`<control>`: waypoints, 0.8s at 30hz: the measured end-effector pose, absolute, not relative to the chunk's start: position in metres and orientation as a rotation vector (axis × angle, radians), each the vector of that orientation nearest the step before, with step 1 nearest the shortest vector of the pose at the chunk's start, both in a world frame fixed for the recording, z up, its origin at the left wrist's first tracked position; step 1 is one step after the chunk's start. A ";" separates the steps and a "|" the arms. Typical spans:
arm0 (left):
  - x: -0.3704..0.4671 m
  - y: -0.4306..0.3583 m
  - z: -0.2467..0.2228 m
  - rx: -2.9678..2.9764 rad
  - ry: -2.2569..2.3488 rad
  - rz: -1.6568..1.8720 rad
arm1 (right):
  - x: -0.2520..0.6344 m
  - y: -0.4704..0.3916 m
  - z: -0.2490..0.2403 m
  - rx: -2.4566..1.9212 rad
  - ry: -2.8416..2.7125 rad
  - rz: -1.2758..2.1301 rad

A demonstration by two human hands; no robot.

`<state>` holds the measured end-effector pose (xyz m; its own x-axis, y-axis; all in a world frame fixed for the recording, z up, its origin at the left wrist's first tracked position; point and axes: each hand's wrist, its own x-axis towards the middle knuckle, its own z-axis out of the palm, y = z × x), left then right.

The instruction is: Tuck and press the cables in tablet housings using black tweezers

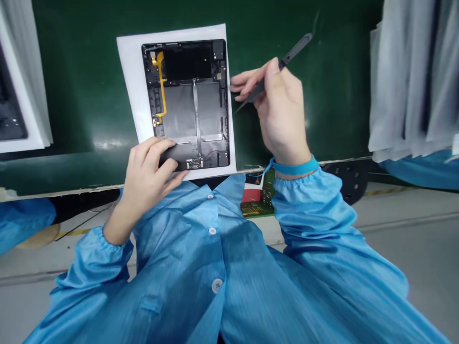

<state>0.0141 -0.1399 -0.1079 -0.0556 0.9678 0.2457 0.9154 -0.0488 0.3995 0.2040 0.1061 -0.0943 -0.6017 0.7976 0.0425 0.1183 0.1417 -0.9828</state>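
An opened tablet (210,114) lies on a white foam sheet (129,86), its inside facing up. An orange flex cable (163,91) runs down its left part, a grey strip cable (196,114) crosses its middle, and a small circuit board (194,164) sits at the near edge. My left hand (148,165) grips the tablet's near left corner, fingers curled over it and thumb by the near edge. Just right of the tablet, my right hand (279,105) is closed around dark tweezers (297,49). Their tip points down and left, apart from the tablet.
The green bench top (340,95) ends at a worn near edge. Stacked white foam sheets (398,91) stand at the right. Another dark device part (9,105) lies on foam sheets at the left. Green and red items (253,196) show below the bench edge.
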 end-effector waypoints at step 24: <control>0.043 -0.116 -0.105 2.255 1.988 0.793 | 0.214 0.077 -0.079 -0.695 -2.398 1.546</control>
